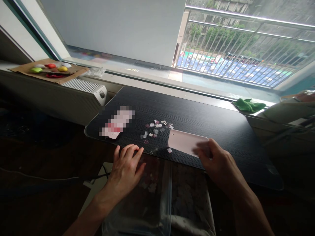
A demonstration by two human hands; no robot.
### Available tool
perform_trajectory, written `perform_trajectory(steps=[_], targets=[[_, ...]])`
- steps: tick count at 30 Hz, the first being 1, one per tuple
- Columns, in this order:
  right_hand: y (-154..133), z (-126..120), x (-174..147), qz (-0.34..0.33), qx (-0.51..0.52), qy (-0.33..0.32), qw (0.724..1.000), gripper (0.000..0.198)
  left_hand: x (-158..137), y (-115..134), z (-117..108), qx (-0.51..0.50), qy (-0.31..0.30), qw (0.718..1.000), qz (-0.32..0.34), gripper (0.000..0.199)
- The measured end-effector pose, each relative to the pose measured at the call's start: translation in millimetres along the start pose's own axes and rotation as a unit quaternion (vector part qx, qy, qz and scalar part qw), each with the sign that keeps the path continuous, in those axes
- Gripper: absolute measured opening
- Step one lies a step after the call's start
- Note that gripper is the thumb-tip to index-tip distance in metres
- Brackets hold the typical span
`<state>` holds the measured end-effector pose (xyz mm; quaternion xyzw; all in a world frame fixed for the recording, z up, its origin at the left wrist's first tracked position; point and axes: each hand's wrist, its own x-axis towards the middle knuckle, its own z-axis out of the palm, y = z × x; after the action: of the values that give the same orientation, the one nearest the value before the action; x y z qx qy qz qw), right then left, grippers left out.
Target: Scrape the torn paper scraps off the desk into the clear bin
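Observation:
My right hand [216,159] grips the right end of a flat pale pink panel [185,141] with rounded corners and a small hole near its left end. The panel lies low over the dark table [204,119]; I cannot tell whether it rests fully on it. Beside its left end are several small clear, white and pinkish square pieces [156,131], and one square piece [169,150] sits by its lower corner. Near the table's front edge, my left hand [126,164] is open, palm down with fingers spread, holding nothing.
Below the left hand stands a clear plastic bin [169,193] with bits inside. A blurred-out pinkish item [118,123] lies on the table's left. A green cloth [248,105] is on the sill. Colourful lumps [50,66] sit on brown cardboard [22,69] above a radiator [85,87].

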<state>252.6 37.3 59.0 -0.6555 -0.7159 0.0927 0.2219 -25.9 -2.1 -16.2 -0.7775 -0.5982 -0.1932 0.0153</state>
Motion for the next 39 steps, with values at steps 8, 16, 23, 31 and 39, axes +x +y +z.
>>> perform_trajectory(steps=[8, 16, 23, 31, 39], targets=[[5.7, -0.3, -3.1, 0.036, 0.029, 0.012, 0.999, 0.009, 13.4, 14.0, -8.3, -0.004, 0.009, 1.000, -0.002, 0.032], [13.6, 0.0, -8.8, 0.062, 0.035, 0.015, 0.997, 0.015, 45.8, 45.1, -9.2, -0.023, -0.026, 0.998, 0.060, 0.032], [12.9, 3.5, -15.4, 0.088, 0.092, -0.007, 0.992, 0.014, 62.7, 54.5, 1.1, -0.002, -0.061, 0.994, 0.096, 0.026], [22.8, -0.2, -21.1, 0.132, 0.092, 0.010, 0.987, 0.016, 66.8, 54.8, 6.6, 0.010, -0.068, 0.991, 0.116, 0.029], [20.6, 4.8, -14.5, 0.104, 0.073, 0.015, 0.992, 0.017, 68.8, 53.2, 14.5, 0.017, -0.060, 0.988, 0.141, 0.030]])
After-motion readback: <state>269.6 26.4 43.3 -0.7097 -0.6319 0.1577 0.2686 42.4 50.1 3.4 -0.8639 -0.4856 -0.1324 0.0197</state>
